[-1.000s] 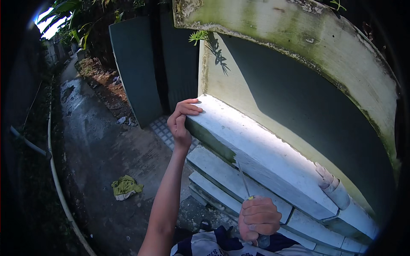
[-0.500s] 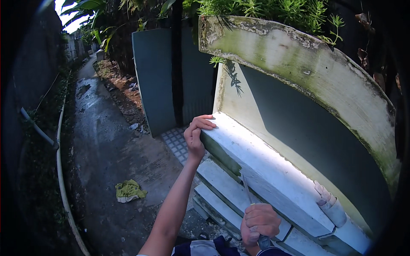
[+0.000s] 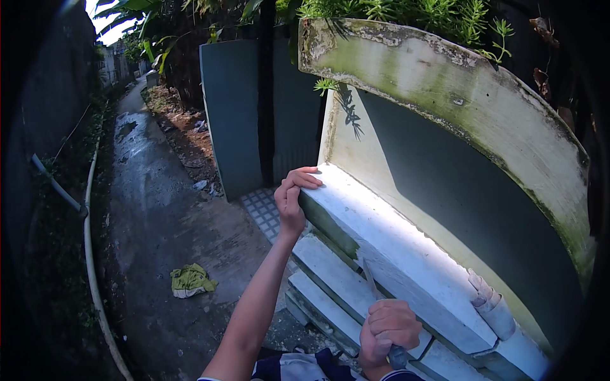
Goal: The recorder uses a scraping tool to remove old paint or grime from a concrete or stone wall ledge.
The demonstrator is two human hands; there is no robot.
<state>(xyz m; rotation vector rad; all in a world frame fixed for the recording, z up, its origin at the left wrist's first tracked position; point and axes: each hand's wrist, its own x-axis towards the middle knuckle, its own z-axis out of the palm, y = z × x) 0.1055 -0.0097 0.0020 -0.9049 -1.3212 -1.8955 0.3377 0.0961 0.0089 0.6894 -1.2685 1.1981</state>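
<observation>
My left hand [image 3: 293, 202] is hooked over the far left end of a white ledge [image 3: 406, 244], fingers bent on its top edge and corner. In my right hand [image 3: 389, 331] is a scraper [image 3: 371, 279] with a thin metal blade, its greyish handle end showing below the fist. The blade tip touches or nearly touches the front face of the ledge, where a dark green coating [image 3: 329, 227] stops and pale surface begins. A greyish-white roll [image 3: 492, 308] lies on the ledge's right end.
Above the ledge curves a mossy concrete planter [image 3: 438, 82] with green plants [image 3: 406, 13]. White steps [image 3: 337, 276] lie below the ledge. A yellow-green cloth [image 3: 192, 280] lies on the wet path [image 3: 149, 209]. A blue-grey panel [image 3: 230, 120] stands behind my left hand; a pipe [image 3: 93, 267] runs along the left.
My right hand and the scraper have shifted slightly right, and the blade is tilted a little more. My left hand keeps its hold on the ledge end.
</observation>
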